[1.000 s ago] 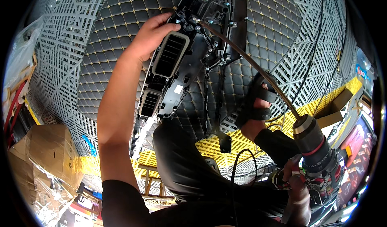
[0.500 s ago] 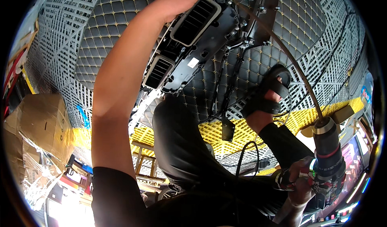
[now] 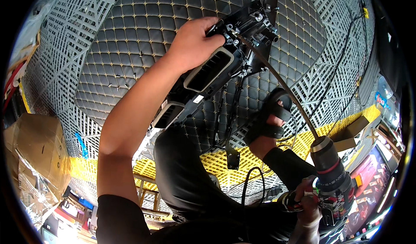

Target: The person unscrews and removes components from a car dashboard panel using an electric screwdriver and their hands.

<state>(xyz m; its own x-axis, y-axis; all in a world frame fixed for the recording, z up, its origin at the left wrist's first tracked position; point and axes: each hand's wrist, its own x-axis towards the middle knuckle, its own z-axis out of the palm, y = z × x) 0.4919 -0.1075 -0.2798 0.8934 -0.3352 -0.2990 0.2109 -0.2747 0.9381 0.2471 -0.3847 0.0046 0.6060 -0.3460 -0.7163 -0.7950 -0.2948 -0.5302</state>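
Observation:
My left hand [image 3: 197, 42] is closed around the upper end of a black plastic dashboard panel [image 3: 234, 66]. The panel rests tilted on a quilted mat, with a large air vent [image 3: 211, 69] and a smaller vent [image 3: 169, 115] along its near side. My right hand [image 3: 308, 207] grips a cordless drill [image 3: 331, 170] at the lower right. From the drill's chuck a long, bowed brown shaft [image 3: 289, 90] runs up to the panel beside my left hand. Its tip meets the panel among small metal clips; exactly what it touches is too small to tell.
Under the panel lies a black quilted mat [image 3: 143, 32] with several small loose bits on it. Grey and yellow floor grating [image 3: 195, 168] surrounds it. A cardboard box [image 3: 41, 144] stands at the left. Cables [image 3: 342, 62] run across the right side; my sandalled foot [image 3: 277, 118] is near the panel.
The panel and my left hand now sit lower in the picture, and the panel looks tipped to a different angle. The drill has shifted down and left, its shaft still reaching the panel.

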